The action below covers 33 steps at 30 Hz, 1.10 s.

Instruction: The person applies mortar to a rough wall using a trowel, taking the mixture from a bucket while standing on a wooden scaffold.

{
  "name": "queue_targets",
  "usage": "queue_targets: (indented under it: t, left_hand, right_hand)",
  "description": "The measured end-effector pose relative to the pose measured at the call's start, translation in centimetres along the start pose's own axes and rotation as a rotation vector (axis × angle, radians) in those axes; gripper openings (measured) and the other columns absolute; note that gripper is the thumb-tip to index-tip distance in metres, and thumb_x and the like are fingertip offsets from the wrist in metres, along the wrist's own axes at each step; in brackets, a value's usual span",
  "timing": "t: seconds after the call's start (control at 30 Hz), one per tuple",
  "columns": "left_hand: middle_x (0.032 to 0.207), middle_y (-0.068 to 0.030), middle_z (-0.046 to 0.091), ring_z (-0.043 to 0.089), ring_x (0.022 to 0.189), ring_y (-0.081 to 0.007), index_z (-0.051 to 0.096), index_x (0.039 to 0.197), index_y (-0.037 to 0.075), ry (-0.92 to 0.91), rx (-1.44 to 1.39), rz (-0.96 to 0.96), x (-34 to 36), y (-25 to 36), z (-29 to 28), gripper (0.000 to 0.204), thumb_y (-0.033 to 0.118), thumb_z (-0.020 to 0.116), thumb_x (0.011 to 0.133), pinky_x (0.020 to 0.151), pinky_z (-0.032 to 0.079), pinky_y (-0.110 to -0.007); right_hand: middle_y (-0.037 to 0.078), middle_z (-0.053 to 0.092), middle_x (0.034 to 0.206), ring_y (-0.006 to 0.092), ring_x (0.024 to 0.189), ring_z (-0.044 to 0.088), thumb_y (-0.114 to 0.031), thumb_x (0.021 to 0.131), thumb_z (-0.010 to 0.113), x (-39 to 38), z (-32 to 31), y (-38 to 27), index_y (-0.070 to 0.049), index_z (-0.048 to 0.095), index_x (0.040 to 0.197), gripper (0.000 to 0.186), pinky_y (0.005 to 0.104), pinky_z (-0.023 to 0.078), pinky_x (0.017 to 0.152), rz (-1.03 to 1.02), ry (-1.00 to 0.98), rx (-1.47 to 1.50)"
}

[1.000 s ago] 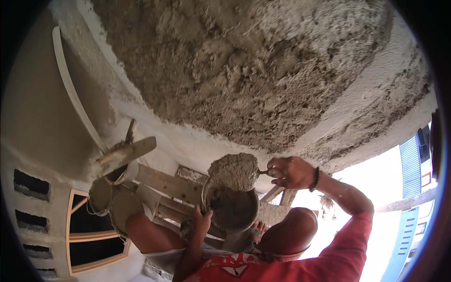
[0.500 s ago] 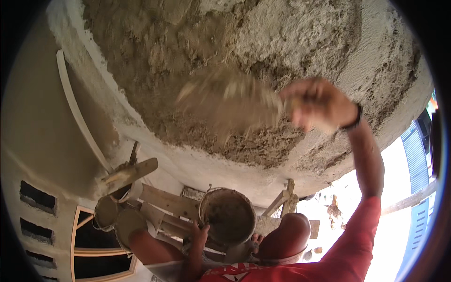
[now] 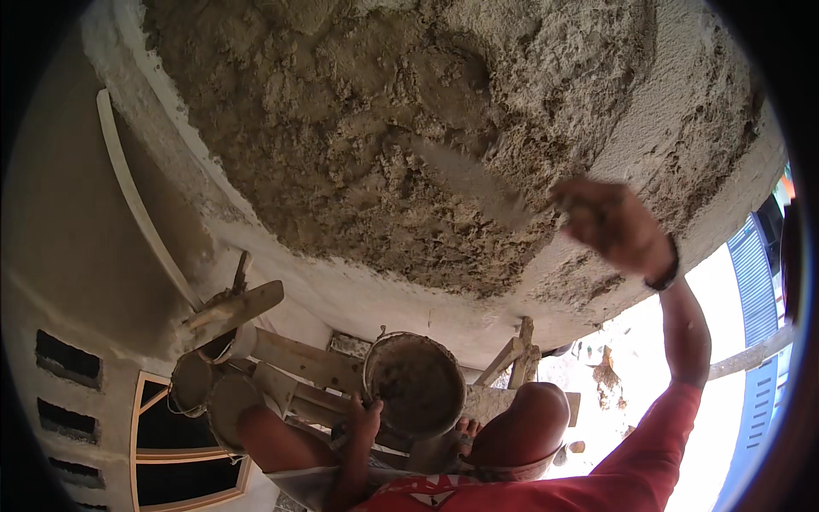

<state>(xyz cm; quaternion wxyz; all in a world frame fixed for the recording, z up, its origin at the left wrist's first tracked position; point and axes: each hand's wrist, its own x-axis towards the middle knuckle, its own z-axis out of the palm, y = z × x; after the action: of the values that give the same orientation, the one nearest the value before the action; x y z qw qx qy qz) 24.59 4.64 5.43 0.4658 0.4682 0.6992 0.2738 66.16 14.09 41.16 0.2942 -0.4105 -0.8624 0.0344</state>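
My right hand (image 3: 614, 224) is raised before the wall and closed round a trowel, whose handle is mostly hidden. Motion smears the mortar-coated trowel blade (image 3: 478, 183), which points up and left, close to the wall; I cannot tell if it touches. Rough wet mortar (image 3: 324, 162) covers much of the wall, with paler plaster (image 3: 631, 128) to the right. Down between my knees is a round bucket (image 3: 409, 335) with grey mortar (image 3: 418, 384) in it. My left hand (image 3: 365, 418) is closed on the bucket's left rim.
Wooden planks (image 3: 307, 358) run behind the bucket, with an upright post (image 3: 522, 354) at right. Two more mortar buckets (image 3: 232, 405) stand at left, near a wooden board (image 3: 239, 311). A long pale strip (image 3: 141, 205) leans on the left wall. A wooden window frame (image 3: 188, 456) is below.
My right hand has moved right and slightly down, away from the wall's middle, with the trowel. More lumpy mortar shows where the blurred blade was. My left hand stays on the bucket.
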Motion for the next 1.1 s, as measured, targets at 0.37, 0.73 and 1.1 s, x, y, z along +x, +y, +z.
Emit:
queue_targets:
  t: [0.37, 0.73, 1.1]
  left_hand:
    - [0.123, -0.0278, 0.052, 0.05, 0.118, -0.0386, 0.043, 0.127, -0.009, 0.014, -0.08, 0.015, 1.2, -4.0, 0.1, 0.062, 0.021, 0.068, 0.078, 0.098, 0.038, -0.043]
    - [0.113, -0.0274, 0.056, 0.055, 0.109, -0.0399, 0.048, 0.118, -0.009, 0.056, -0.06, 0.064, 1.5, -4.0, 0.4, 0.055, 0.019, 0.07, 0.076, 0.092, 0.042, -0.044]
    - [0.124, -0.0294, 0.053, 0.051, 0.118, -0.0408, 0.045, 0.126, -0.01, 0.076, -0.054, 0.055, 2.5, -5.7, 0.5, 0.064, 0.018, 0.07, 0.075, 0.1, 0.039, -0.043]
  right_hand:
    - [0.012, 0.067, 0.104, 0.0262, 0.085, 0.068, -0.019, 0.087, 0.061, -2.7, 8.3, 1.6, -0.007, 0.064, 0.106, 0.023, 0.0383, 0.056, 0.073, 0.195, -0.413, -0.069]
    - [0.006, 0.069, 0.105, 0.0172, 0.079, 0.067, -0.025, 0.096, 0.054, 3.5, -0.6, 1.3, -0.009, 0.066, 0.11, 0.024, 0.0301, 0.058, 0.077, 0.352, -0.332, -0.39]
    - [0.008, 0.07, 0.092, 0.0158, 0.074, 0.066, -0.017, 0.09, 0.061, 7.6, -10.6, -1.4, -0.006, 0.068, 0.108, 0.022, 0.0305, 0.056, 0.07, 0.276, -0.082, -0.437]
